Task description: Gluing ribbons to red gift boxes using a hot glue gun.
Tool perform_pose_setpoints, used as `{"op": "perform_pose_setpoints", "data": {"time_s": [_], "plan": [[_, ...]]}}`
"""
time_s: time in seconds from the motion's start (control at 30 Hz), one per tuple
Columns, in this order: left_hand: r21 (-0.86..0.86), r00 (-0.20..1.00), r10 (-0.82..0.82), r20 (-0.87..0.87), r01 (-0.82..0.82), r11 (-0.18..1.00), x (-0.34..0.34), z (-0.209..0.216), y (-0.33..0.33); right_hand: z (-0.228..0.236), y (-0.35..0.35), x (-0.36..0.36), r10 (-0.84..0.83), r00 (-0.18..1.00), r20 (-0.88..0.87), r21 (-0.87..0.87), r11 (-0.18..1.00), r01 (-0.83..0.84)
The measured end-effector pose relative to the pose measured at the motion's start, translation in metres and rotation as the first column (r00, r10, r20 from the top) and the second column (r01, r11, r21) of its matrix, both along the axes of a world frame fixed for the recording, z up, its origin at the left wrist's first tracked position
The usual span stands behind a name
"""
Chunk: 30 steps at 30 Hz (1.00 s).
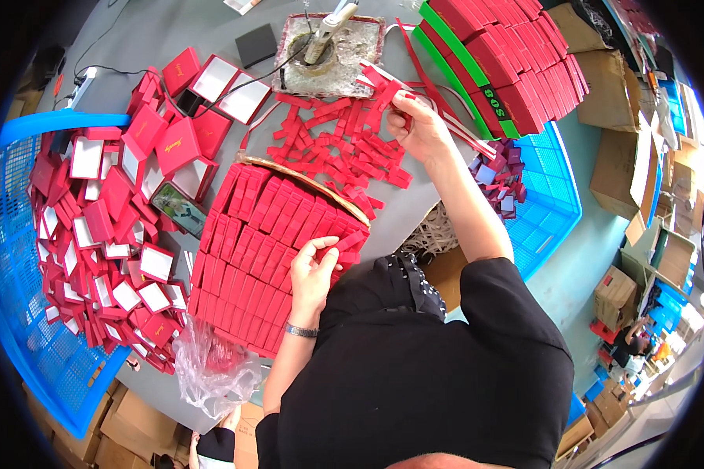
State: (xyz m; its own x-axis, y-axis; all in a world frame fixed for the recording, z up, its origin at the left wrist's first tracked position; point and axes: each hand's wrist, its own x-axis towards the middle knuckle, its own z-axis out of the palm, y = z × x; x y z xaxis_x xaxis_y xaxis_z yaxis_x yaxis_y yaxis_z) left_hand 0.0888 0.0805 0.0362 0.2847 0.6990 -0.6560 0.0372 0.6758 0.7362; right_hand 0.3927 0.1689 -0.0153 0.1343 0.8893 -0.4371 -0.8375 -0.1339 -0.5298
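Note:
My left hand, with a metal watch at the wrist, is closed at the near right corner of a block of tightly packed red pieces. Its thumb and fingers pinch a small red piece. My right hand reaches farther out over a loose heap of short red strips. A red strip sits in its closed fingertips; their exact grip is partly hidden. A curved brown cardboard edge borders the packed block on its far side.
Red boxes with white insides fill a blue crate on the left, with a phone beside them. Stacked red boxes stand far right. A whitish-coated tray holds a white-handled tool. Clear plastic hangs near the block.

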Motion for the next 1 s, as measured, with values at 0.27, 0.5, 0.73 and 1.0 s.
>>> {"op": "perform_pose_setpoints", "data": {"time_s": [0.27,0.5,0.73,1.0], "plan": [[0.059,1.000,0.026,0.005,-0.026,0.998,0.001,0.005,-0.005,0.018,-0.005,-0.037,0.139,0.990,0.002,0.065,0.988,-0.139],[0.157,0.984,0.171,-0.054,-0.160,0.974,0.011,0.013,0.031,0.049,-0.021,-0.081,0.306,0.941,0.145,-0.009,0.951,-0.308],[0.436,0.995,0.097,-0.009,-0.084,0.896,0.009,0.023,0.049,0.051,-0.042,-0.117,0.416,0.893,0.173,-0.028,0.908,-0.418],[0.699,0.951,0.119,-0.285,0.121,0.705,-0.017,0.018,0.030,0.050,-0.052,-0.132,0.438,0.899,0.023,0.006,0.899,-0.438]]}}
